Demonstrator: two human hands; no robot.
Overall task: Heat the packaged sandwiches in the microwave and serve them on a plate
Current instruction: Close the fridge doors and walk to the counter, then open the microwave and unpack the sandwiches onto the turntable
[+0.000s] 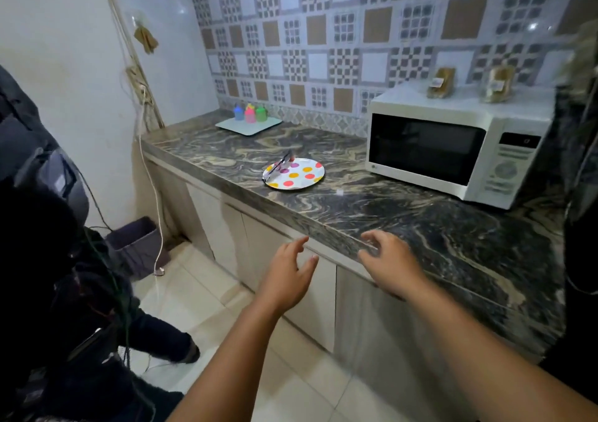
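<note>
Two packaged sandwiches [440, 82] [498, 84] stand upright on top of the white microwave [453, 149], whose door is shut. A polka-dot plate [299, 175] lies on the marble counter left of the microwave, with metal tongs [279, 166] resting on its left rim. My left hand [288, 272] hovers in front of the cabinet doors below the counter edge, fingers spread and holding nothing. Over the counter's front edge is my right hand [390, 261], also empty with fingers apart. Both hands are well short of the plate and microwave.
A white tray [248, 126] with three small coloured bottles [249, 113] sits at the counter's back left. A dark bin [137, 243] stands on the floor by the wall. Another person in dark clothes [48, 292] is at my left. A white cable hangs down the wall.
</note>
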